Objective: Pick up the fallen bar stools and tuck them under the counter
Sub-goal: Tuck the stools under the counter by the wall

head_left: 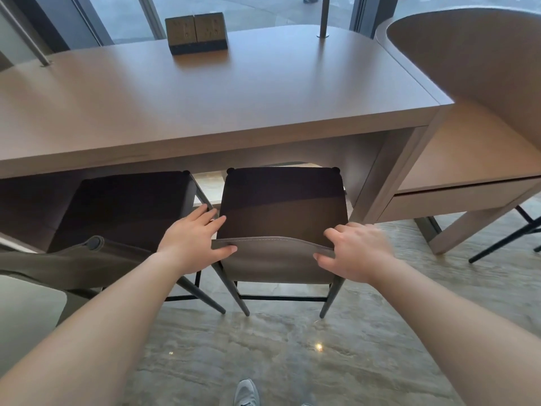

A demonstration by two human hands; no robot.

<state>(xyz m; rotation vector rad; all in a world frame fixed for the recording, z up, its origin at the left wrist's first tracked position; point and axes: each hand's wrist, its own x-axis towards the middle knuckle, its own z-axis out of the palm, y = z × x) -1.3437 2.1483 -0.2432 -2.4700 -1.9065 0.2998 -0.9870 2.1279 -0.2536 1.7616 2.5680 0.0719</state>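
Our left hand (pixel 191 240) and right hand (pixel 354 252) each pinch an end of the low backrest (pixel 272 253) of the upright bar stool (pixel 282 212), thumbs on the near face, fingers over its top edge. The seat runs straight ahead of both hands, its far edge already under the counter (pixel 205 112). Just left of the left hand stands a second stool (pixel 123 209). Pale stone floor (pixel 292 347) lies below.

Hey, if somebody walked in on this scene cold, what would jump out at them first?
Two bare forearms reach in, the left hand and right hand each gripping an end of the low backrest of an upright bar stool, its seat half under the counter. A second stool stands beside it on the left.
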